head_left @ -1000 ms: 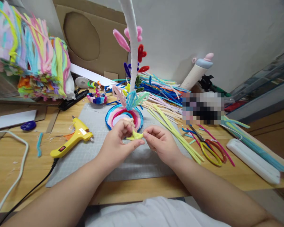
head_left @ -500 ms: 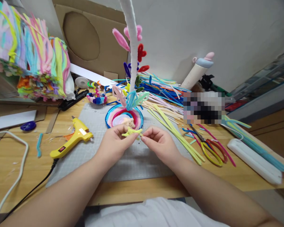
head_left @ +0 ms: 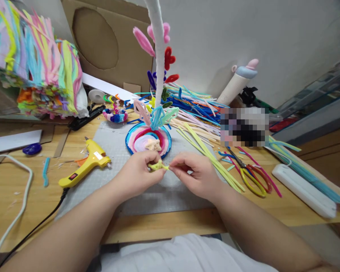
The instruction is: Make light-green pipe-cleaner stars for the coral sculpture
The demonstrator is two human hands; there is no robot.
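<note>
A small yellow-green fuzzy piece point(head_left: 156, 166) is pinched between the thumb and fingers of my left hand point(head_left: 143, 172). My right hand point(head_left: 197, 174) closes its thumb and forefinger on the thin right end of the same piece. Just beyond my hands lies a round base point(head_left: 130, 140) coiled in blue, pink and white, with a beige lump point(head_left: 153, 144) on it. A tall white wrapped stem point(head_left: 159, 64) rises behind, with coloured petal shapes around it. My curled fingers partly hide the piece.
A yellow glue gun point(head_left: 86, 164) lies to the left with its black cord. Yellow-green fuzzy stems point(head_left: 206, 151), pliers point(head_left: 253, 177) and a white power strip point(head_left: 303, 190) are on the right. A grey cutting mat point(head_left: 147, 204) lies under my hands.
The yellow-green piece has turned in my left fingers and looks more bunched. My right hand has shifted slightly, its fingertips on the piece's end. The view has moved a little.
</note>
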